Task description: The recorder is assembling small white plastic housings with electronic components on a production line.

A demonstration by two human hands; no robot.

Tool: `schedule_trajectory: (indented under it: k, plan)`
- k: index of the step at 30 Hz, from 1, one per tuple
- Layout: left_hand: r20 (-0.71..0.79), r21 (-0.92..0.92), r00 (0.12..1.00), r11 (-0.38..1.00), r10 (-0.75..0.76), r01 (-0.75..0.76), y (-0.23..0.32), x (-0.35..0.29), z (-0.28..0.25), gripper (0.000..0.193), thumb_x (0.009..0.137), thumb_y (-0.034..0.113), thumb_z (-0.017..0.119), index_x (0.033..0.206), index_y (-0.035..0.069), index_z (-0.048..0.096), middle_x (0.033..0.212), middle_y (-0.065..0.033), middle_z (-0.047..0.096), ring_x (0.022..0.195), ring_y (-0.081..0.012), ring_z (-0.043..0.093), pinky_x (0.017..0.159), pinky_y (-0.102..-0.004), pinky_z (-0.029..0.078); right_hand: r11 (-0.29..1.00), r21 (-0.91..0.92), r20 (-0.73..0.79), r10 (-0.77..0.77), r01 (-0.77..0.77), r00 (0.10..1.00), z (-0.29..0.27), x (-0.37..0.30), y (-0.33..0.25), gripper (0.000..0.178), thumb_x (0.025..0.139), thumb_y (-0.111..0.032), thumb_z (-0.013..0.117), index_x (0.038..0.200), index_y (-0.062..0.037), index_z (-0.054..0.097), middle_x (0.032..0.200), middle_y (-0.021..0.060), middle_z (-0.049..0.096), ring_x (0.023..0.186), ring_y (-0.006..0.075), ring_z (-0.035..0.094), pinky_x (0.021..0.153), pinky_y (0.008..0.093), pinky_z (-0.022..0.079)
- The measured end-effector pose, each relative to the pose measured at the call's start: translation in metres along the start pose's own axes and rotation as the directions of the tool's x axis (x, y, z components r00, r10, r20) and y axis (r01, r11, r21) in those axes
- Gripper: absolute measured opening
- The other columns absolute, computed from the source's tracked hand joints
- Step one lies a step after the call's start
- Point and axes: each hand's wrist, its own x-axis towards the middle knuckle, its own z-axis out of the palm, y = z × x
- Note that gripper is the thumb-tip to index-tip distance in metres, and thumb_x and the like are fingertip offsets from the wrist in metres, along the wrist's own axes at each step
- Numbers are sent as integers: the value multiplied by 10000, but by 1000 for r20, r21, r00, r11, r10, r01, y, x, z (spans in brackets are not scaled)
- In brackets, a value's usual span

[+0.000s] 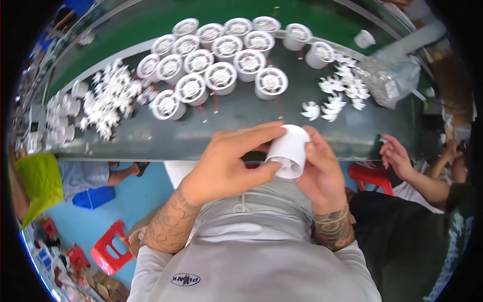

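A white plastic cup-shaped housing point(289, 143) is held in front of my body, tilted, with its open end turned down toward me. Inside that end, white inner parts show faintly. My left hand point(226, 157) grips it from the left, thumb near the lower rim and fingers along the upper side. From the right, my right hand point(322, 170) closes round its side. Beyond my hands stand several similar round white housings point(220, 76) in rows on the dark green table point(241, 117), some with thin red wires trailing out.
White bladed fan wheels point(347, 85) lie at the right, beside a clear plastic bag point(395, 83). A larger heap of white bladed parts point(108, 100) covers the left. Behind runs a green belt point(136, 32). At right, another person's hand point(395, 152) is near the table edge.
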Motion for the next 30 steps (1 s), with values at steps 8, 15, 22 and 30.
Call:
schedule_trajectory:
  k: [8,15,22,30]
  plan:
    - [-1,111,1000,994,20,-20,1,12,17,449,737,51,752,1153,-38,611,1141,-183,662,934,-268,700,833,-335,571,990,118,-120,92,-78,988,-6,-10,-10,378,954,-196,549,1271,-9,460,1236,169,558,1141,309,575,956,455,497]
    - [132,-7,980,989,-148,150,9,26,9,432,757,109,751,1128,-50,599,1092,-192,657,933,-284,688,804,-332,573,995,63,-150,85,-76,985,-11,-10,-13,352,959,-190,531,1249,1,470,1223,172,563,1117,294,588,954,440,500]
    - [9,28,988,988,-154,154,9,28,17,400,719,118,809,1036,-51,632,1031,-165,676,882,-236,700,784,-316,577,997,36,-142,68,-64,987,-3,2,-10,321,969,-187,519,1228,-4,475,1202,164,571,1099,269,593,932,421,509]
    - [-248,464,962,858,-114,221,-32,15,-1,233,779,184,745,905,8,659,894,-127,675,825,-311,628,747,-379,510,473,-881,-144,-311,21,940,4,21,2,252,906,-64,595,1145,8,564,1107,109,610,834,159,622,686,279,531]
